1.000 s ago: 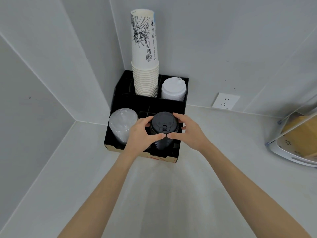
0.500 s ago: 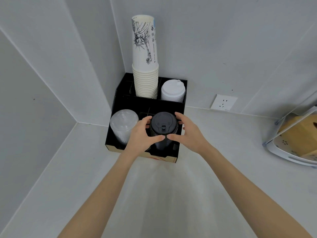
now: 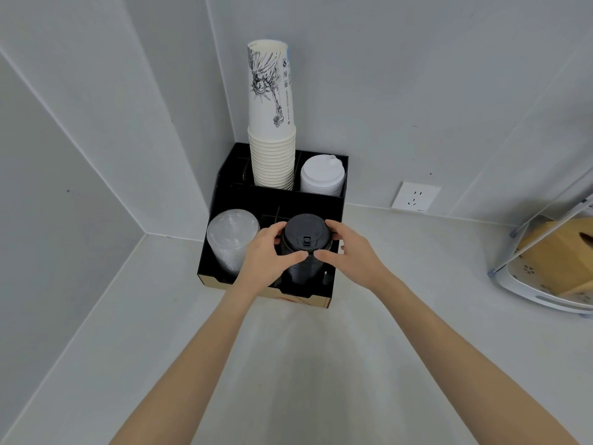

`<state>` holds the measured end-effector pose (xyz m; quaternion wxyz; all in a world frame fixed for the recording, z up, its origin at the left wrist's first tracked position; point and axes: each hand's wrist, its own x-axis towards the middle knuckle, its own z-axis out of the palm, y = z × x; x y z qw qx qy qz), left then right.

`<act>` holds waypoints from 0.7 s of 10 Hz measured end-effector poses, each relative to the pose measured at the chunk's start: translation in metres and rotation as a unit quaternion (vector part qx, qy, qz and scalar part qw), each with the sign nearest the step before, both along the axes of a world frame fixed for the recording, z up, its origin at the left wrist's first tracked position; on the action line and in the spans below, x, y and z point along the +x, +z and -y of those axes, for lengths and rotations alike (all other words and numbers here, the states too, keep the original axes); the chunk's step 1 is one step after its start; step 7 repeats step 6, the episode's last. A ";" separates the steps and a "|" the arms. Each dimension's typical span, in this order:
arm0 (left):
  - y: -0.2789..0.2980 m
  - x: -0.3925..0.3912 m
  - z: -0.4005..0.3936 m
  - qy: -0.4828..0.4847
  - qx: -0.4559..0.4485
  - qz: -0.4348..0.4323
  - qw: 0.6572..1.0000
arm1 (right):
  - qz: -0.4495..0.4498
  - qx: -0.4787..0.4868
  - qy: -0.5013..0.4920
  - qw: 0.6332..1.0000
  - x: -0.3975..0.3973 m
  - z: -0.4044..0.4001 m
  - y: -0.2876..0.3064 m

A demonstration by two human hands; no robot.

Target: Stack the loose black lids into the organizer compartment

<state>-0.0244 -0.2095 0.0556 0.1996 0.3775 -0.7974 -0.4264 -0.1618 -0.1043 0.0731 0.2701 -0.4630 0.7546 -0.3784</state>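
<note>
A stack of black lids stands upright in the front right compartment of the black organizer, which sits in the counter's corner. My left hand wraps the stack's left side, thumb at the front. My right hand cups its right side, thumb touching the front below the top lid. Both hands hide much of the stack's lower part.
Clear lids fill the front left compartment. Tall paper cups and white lids stand in the back row. A wall socket is on the right wall. A clear-covered tray with a brown item sits far right.
Both hands stay around the black lid stack. The fingers have shifted only slightly, and the view has tilted a little.
</note>
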 end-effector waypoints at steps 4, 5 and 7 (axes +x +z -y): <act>0.011 0.003 -0.002 0.013 0.014 -0.005 1.000 | -0.018 -0.032 -0.024 0.999 0.001 -0.011 0.008; 0.028 0.002 -0.001 0.021 0.020 -0.033 0.999 | -0.022 -0.121 -0.092 0.988 0.007 -0.019 0.030; 0.045 0.003 -0.003 0.047 -0.015 -0.085 0.995 | 0.070 -0.249 -0.172 0.950 0.014 -0.039 0.064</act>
